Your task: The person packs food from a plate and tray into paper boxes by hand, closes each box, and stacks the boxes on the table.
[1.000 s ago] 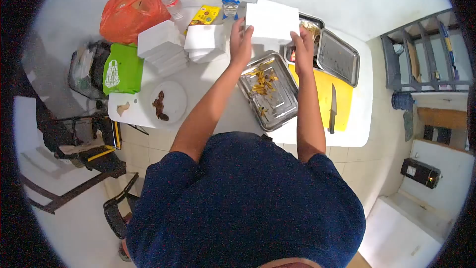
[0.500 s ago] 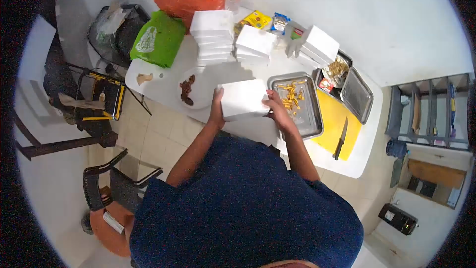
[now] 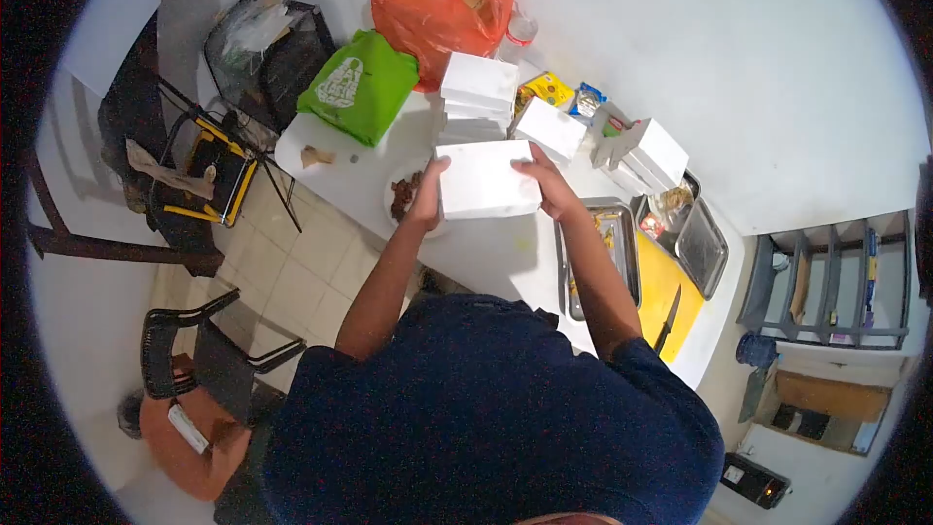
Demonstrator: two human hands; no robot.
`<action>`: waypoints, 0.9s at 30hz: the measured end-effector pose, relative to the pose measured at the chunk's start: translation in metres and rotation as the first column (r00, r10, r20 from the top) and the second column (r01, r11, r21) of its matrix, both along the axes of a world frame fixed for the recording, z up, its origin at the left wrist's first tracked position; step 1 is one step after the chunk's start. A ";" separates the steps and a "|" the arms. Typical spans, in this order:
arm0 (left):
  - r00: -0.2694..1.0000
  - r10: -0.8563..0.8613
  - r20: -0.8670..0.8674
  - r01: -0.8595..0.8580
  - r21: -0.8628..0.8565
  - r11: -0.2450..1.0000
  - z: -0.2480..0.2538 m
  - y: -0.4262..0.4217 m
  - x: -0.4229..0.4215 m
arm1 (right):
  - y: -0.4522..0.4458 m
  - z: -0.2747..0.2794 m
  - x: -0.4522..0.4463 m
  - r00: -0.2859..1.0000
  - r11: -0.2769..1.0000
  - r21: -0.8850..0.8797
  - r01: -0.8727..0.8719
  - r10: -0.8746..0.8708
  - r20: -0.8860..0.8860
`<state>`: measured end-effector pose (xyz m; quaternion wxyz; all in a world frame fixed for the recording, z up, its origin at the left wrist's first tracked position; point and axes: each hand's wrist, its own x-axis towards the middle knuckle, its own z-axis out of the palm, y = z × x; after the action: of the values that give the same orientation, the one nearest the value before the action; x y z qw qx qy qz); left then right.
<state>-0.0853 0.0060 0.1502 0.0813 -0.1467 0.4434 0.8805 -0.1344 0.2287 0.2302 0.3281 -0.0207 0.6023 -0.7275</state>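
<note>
A closed white food box [image 3: 489,178] is held level above the table between both hands. Around its left end is my left hand [image 3: 428,198], thumb near the top edge. My right hand [image 3: 552,185] grips the right end, its thumb lying on the lid. Just left of and below the box, a plate with dark brown food pieces [image 3: 401,192] is partly covered by my left hand. Behind the box stand a tall stack of white boxes [image 3: 478,83] and a lower white box stack [image 3: 550,128]. My right forearm hides part of a metal tray [image 3: 634,267] with yellow fried pieces.
A knife [image 3: 669,319] lies on a yellow cutting board [image 3: 653,282] at the right. More white boxes [image 3: 659,151] stand beside an open metal container [image 3: 702,248]. Green [image 3: 364,87] and orange bags [image 3: 437,5] occupy the table's back left.
The view has turned and shifted. Both hands have carried the white box farther over the table, toward the box stacks, and it now overlaps their front.
</note>
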 end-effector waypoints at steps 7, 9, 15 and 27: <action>0.960 -0.031 -0.279 0.038 0.019 0.999 -0.010 -0.023 -0.019 | -0.032 0.006 -0.028 0.972 0.971 -0.054 0.234 -0.232 0.040; 0.954 -0.103 -0.283 0.096 -0.038 0.995 0.006 -0.030 -0.005 | -0.030 -0.003 -0.037 0.976 0.974 -0.056 0.219 -0.218 0.016; 0.901 -0.256 -0.350 0.186 -0.223 0.957 0.025 -0.032 0.013 | -0.035 -0.011 -0.032 0.978 0.977 -0.059 0.207 -0.205 0.035; 0.961 -0.230 -0.151 0.212 -0.132 0.968 0.014 -0.040 -0.030 | -0.031 -0.031 -0.062 0.978 0.982 0.043 0.183 -0.178 -0.111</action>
<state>-0.1151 -0.0335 0.1642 0.1338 -0.0274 0.5120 0.8481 -0.1963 0.1981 0.1991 0.2285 0.0039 0.6374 -0.7359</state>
